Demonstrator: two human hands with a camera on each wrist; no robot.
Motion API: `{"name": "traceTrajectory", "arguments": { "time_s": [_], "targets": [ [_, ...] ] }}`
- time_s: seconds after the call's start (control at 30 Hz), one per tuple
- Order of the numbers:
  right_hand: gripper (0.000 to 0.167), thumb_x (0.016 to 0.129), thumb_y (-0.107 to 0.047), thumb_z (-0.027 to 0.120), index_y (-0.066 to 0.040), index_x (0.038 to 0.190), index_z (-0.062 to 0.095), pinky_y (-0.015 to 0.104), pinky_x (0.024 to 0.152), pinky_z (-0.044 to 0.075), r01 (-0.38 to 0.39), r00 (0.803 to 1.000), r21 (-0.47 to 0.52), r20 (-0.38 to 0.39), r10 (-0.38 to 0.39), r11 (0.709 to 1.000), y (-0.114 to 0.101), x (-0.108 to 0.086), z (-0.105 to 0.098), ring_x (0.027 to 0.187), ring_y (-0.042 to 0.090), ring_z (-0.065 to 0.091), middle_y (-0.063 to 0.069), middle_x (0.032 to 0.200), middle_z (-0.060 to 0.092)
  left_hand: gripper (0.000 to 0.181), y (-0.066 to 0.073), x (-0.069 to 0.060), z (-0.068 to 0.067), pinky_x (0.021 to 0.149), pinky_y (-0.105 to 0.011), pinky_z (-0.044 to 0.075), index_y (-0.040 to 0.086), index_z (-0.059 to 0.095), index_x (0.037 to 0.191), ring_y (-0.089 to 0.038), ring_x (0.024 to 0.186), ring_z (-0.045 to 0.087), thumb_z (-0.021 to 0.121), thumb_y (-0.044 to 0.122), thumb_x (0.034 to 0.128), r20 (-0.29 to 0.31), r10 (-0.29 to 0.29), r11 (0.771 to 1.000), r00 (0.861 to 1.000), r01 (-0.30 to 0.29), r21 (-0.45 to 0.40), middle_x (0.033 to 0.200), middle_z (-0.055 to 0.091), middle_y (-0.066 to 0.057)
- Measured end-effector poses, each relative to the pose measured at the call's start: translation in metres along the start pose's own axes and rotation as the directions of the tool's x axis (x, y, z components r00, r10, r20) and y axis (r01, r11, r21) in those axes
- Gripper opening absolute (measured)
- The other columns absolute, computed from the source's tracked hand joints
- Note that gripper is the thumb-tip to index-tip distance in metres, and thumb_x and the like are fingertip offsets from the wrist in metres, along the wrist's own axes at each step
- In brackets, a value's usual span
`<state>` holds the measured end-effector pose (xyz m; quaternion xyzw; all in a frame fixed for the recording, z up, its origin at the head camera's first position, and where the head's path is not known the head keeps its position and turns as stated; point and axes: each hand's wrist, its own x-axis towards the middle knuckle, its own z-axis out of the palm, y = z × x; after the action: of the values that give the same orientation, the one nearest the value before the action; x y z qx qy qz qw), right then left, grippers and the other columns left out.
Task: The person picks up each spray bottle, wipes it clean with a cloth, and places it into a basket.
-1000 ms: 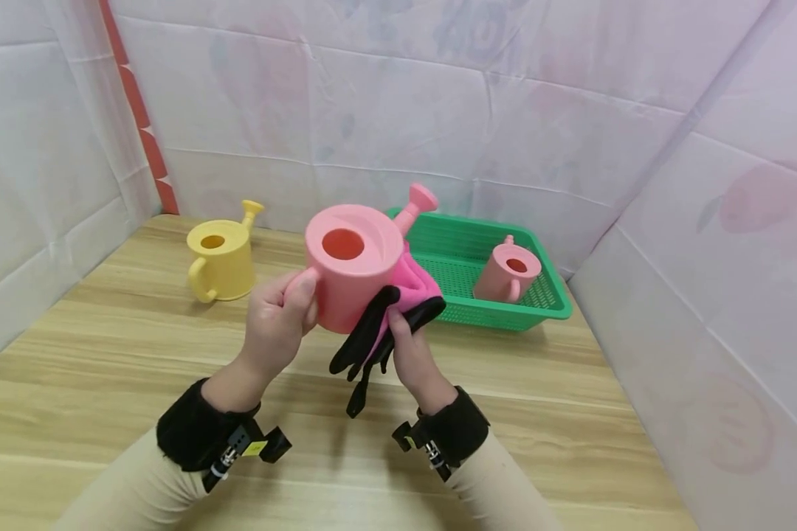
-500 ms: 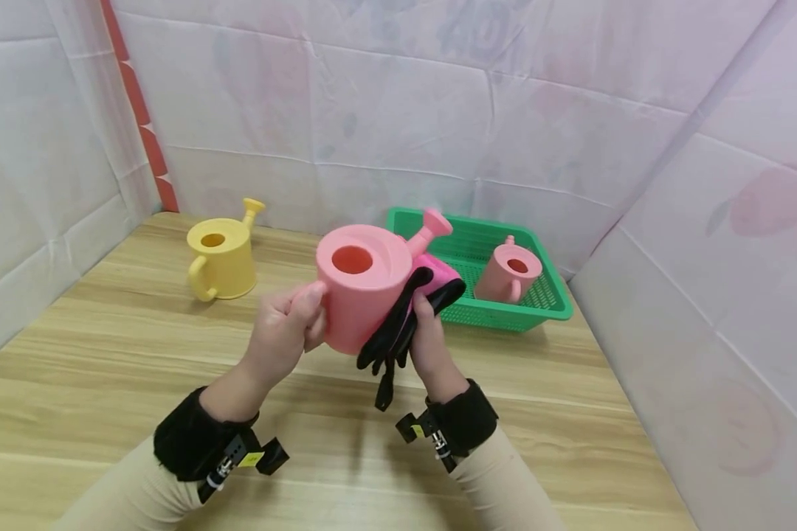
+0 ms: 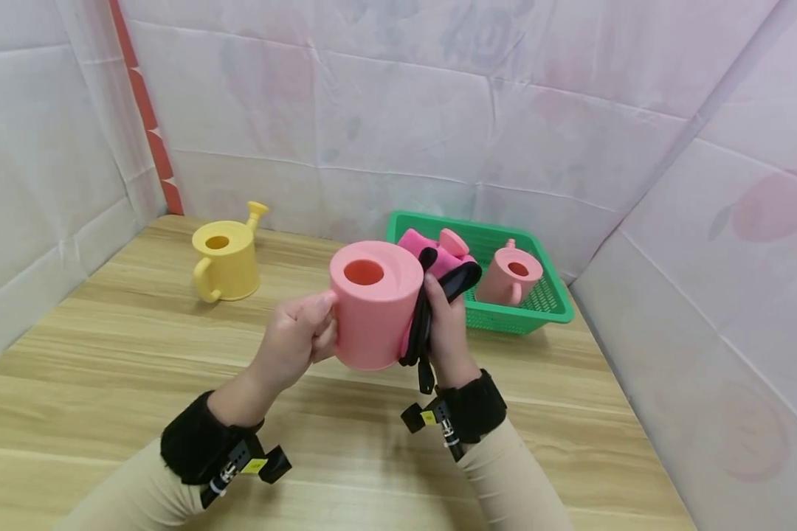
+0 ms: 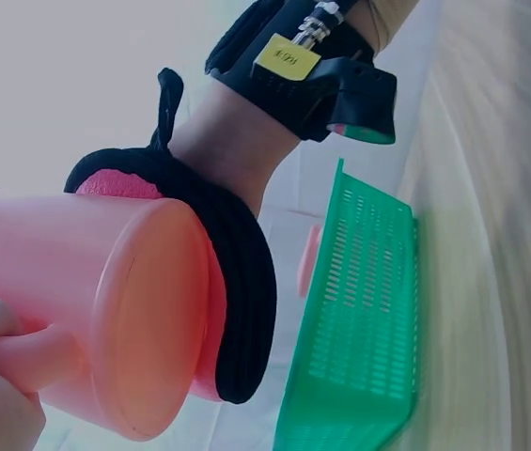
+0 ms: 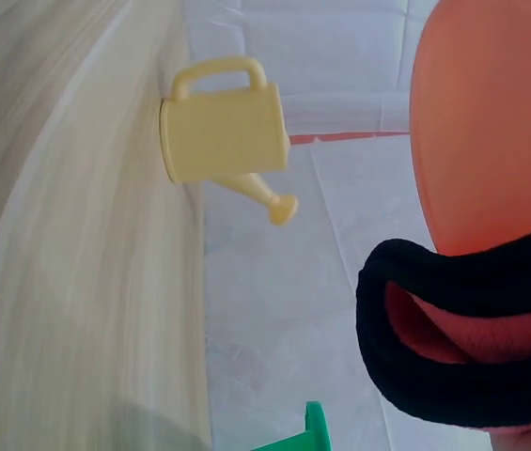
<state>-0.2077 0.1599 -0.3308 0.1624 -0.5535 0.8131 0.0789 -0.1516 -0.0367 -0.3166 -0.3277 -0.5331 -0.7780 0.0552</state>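
Note:
A pink watering can (image 3: 375, 324) is held above the table, its round top opening facing up. My left hand (image 3: 299, 335) grips its handle at the left; the left wrist view shows the can's smooth base. On the can's right side, my right hand (image 3: 449, 332) holds a pink cloth with black edging (image 3: 438, 259) against it. This cloth wraps near the spout, whose pink sprinkler head (image 3: 454, 243) shows above it. A black strap end dangles below. In the right wrist view, the folded black edge (image 5: 462, 404) lies close to the can's base (image 5: 491, 122).
A yellow watering can (image 3: 229, 267) stands at the back left of the wooden table (image 3: 139, 354). Behind my right hand is a green basket (image 3: 514, 318) with a smaller-looking pink watering can (image 3: 507, 279) in it. White printed sheets (image 3: 398, 96) enclose the back and sides.
Both hands have carried the pink watering can lower and to the right. Its spout has swung further away from me, and the cloth has moved along the can's side toward the spout.

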Motion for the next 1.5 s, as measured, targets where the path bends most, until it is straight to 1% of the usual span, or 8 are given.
{"name": "traceTrajectory", "arguments": {
  "time_s": [0.27, 0.57, 0.8, 1.07, 1.17, 1.3, 1.4, 1.5],
  "targets": [
    [0.027, 0.098, -0.024, 0.047, -0.01, 0.121, 0.048, 0.027, 0.075, 0.05, -0.022, 0.999, 0.007, -0.031, 0.023, 1.0, -0.002, -0.002, 0.004, 0.077, 0.014, 0.062, 0.004, 0.095, 0.063, 0.044, -0.004, -0.003, 0.003, 0.036, -0.031, 0.017, 0.006, 0.032, 0.057, -0.019, 0.037, 0.022, 0.037, 0.015, 0.0997, -0.04, 0.028, 1.0, 0.999, -0.028, -0.009, 0.046, 0.027, -0.005],
    [0.024, 0.096, -0.027, 0.048, -0.011, 0.114, 0.05, 0.026, 0.071, 0.046, -0.047, 0.999, -0.018, 0.017, 0.047, 0.999, 0.003, -0.012, 0.013, 0.076, 0.013, 0.058, 0.001, 0.088, 0.06, 0.043, -0.004, -0.003, 0.005, 0.036, -0.031, 0.014, 0.007, 0.03, 0.058, -0.018, 0.039, 0.02, 0.04, 0.016, 0.0987, -0.21, 0.053, 0.997, 0.976, -0.063, -0.041, 0.046, 0.025, -0.004],
    [0.031, 0.097, -0.028, 0.042, -0.002, 0.112, 0.049, 0.029, 0.072, 0.047, 0.138, 0.99, -0.263, 0.051, -0.129, 0.955, 0.009, -0.025, 0.02, 0.077, 0.016, 0.058, 0.006, 0.087, 0.057, 0.044, 0.001, -0.002, 0.004, 0.037, -0.031, 0.014, 0.007, 0.029, 0.057, -0.018, 0.038, 0.019, 0.039, 0.017, 0.0986, -0.284, 0.075, 0.994, 0.956, -0.093, -0.052, 0.046, 0.024, -0.003],
    [0.023, 0.091, -0.013, 0.044, 0.004, 0.101, 0.055, 0.028, 0.079, 0.043, 0.436, 0.897, -0.405, 0.127, -0.423, 0.804, 0.012, -0.033, 0.032, 0.083, 0.016, 0.054, 0.009, 0.092, 0.054, 0.045, 0.005, -0.001, 0.001, 0.037, -0.03, 0.014, 0.008, 0.028, 0.055, -0.017, 0.037, 0.017, 0.037, 0.015, 0.0982, -0.277, 0.106, 0.987, 0.955, -0.134, -0.085, 0.045, 0.023, -0.003],
    [0.018, 0.089, -0.008, 0.046, 0.003, 0.088, 0.059, 0.033, 0.094, 0.037, 0.564, 0.825, -0.385, 0.211, -0.525, 0.731, 0.002, -0.033, 0.043, 0.103, 0.021, 0.051, 0.014, 0.109, 0.055, 0.044, 0.005, -0.001, 0.0, 0.037, -0.029, 0.013, 0.009, 0.028, 0.055, -0.017, 0.037, 0.016, 0.037, 0.016, 0.0982, -0.271, 0.108, 0.987, 0.957, -0.136, -0.089, 0.045, 0.022, -0.002],
    [0.037, 0.093, -0.016, 0.047, 0.015, 0.114, 0.054, 0.048, 0.108, 0.02, 0.697, 0.717, -0.399, 0.346, -0.606, 0.596, -0.011, -0.034, 0.055, 0.133, 0.042, 0.024, 0.032, 0.14, 0.029, 0.045, 0.005, -0.002, -0.001, 0.036, -0.03, 0.013, 0.009, 0.028, 0.056, -0.017, 0.037, 0.017, 0.037, 0.017, 0.0988, -0.276, 0.091, 0.991, 0.957, -0.115, -0.072, 0.045, 0.023, -0.003],
    [0.068, 0.096, -0.027, 0.046, 0.021, 0.135, 0.019, 0.051, 0.108, 0.016, 0.718, 0.695, -0.425, 0.391, -0.604, 0.551, -0.015, -0.036, 0.058, 0.134, 0.048, 0.013, 0.038, 0.143, 0.015, 0.046, 0.005, -0.002, -0.002, 0.037, -0.03, 0.013, 0.01, 0.029, 0.055, -0.017, 0.037, 0.017, 0.037, 0.019, 0.099, -0.273, 0.074, 0.993, 0.959, -0.097, -0.072, 0.045, 0.023, -0.003],
    [0.072, 0.096, -0.031, 0.046, 0.021, 0.136, 0.016, 0.051, 0.109, 0.014, 0.708, 0.706, -0.417, 0.399, -0.584, 0.571, -0.018, -0.035, 0.058, 0.135, 0.046, 0.011, 0.036, 0.144, 0.014, 0.045, 0.004, -0.003, -0.003, 0.037, -0.029, 0.013, 0.01, 0.029, 0.055, -0.017, 0.037, 0.017, 0.036, 0.017, 0.0989, -0.239, 0.087, 0.991, 0.967, -0.108, -0.076, 0.045, 0.023, -0.003]
  ]
}}
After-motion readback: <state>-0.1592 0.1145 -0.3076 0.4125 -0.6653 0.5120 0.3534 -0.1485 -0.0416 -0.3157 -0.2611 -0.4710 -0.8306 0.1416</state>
